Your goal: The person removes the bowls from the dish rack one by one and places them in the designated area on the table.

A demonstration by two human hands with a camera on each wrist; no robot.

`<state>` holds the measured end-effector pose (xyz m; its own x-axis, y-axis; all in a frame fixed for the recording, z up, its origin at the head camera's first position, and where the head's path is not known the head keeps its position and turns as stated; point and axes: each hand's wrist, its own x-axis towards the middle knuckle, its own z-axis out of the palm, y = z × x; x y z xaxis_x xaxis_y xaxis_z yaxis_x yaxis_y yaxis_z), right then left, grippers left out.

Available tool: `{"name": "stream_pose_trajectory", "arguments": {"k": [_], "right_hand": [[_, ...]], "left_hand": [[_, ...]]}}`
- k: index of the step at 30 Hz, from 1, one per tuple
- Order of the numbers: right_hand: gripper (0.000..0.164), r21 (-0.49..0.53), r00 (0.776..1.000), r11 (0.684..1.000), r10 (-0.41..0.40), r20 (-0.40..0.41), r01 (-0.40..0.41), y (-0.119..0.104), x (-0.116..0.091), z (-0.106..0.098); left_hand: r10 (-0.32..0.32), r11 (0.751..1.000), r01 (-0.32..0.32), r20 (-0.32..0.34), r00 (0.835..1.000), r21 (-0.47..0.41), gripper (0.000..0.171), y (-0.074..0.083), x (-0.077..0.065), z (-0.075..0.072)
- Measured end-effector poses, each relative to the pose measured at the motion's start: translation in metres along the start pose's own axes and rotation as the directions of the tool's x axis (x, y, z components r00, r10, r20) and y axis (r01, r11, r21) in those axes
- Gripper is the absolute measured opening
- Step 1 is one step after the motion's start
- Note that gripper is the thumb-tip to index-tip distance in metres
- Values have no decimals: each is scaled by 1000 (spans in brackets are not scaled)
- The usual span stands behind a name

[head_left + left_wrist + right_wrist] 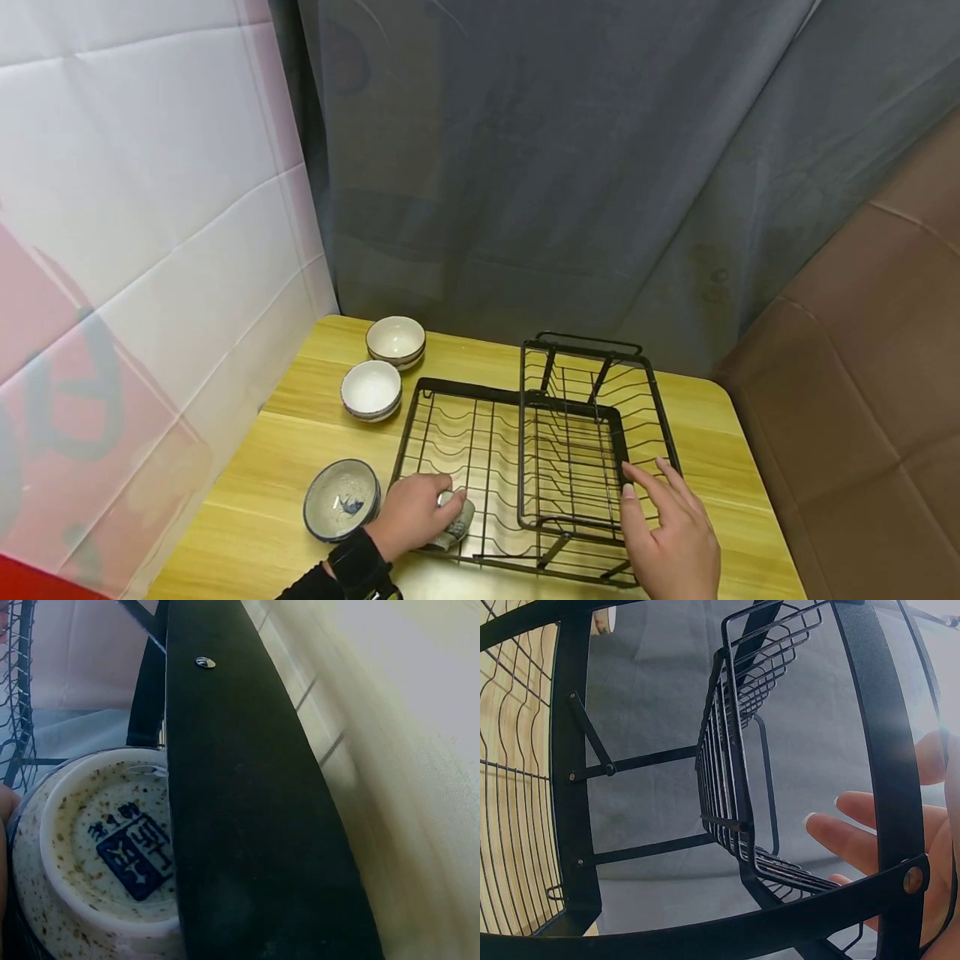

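Note:
My left hand grips a small speckled bowl at the front left of a black wire dish rack. In the left wrist view the bowl's pale underside shows a blue stamped mark, and the rack's flat black rim covers part of it. The bowl stands tilted on its side. At the rack's right side, my right hand has its fingers spread, holding nothing. Its fingertips are close to the upper tier; whether they touch it is unclear.
Left of the rack, a blue-rimmed bowl sits near the left wrist. Two small stacks of white bowls, a nearer one and a farther one, stand behind it on the wooden table. A grey curtain hangs at the back.

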<state>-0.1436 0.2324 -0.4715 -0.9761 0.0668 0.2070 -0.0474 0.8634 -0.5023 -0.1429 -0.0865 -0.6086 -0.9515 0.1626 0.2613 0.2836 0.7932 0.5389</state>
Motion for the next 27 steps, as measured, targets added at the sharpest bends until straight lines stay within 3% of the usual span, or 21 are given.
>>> {"name": "stream_pose_trajectory", "arguments": {"k": [9,17,20,24,27], "right_hand": [[37,2,1000,1000,16,12,-16,0,0,-1],[34,37,998,999,2,-57,0,-2,2,-1],[33,43,998,999,3,-66,-1,-1,2,-1],[33,45,998,999,-2,-61,5,-1,2,-2],[33,38,998,999,-8,-58,10,0,1,-3]], "left_hand": [[33,999,-33,-33,999,11,47,1,-6,2],[102,992,-94,-87,991,86,53,4,-8,5],[66,997,-63,-69,995,38,53,3,-8,5],[-59,992,58,-4,998,-108,48,1,-5,1],[-168,943,179,60,984,-280,45,6,2,-9]]}}
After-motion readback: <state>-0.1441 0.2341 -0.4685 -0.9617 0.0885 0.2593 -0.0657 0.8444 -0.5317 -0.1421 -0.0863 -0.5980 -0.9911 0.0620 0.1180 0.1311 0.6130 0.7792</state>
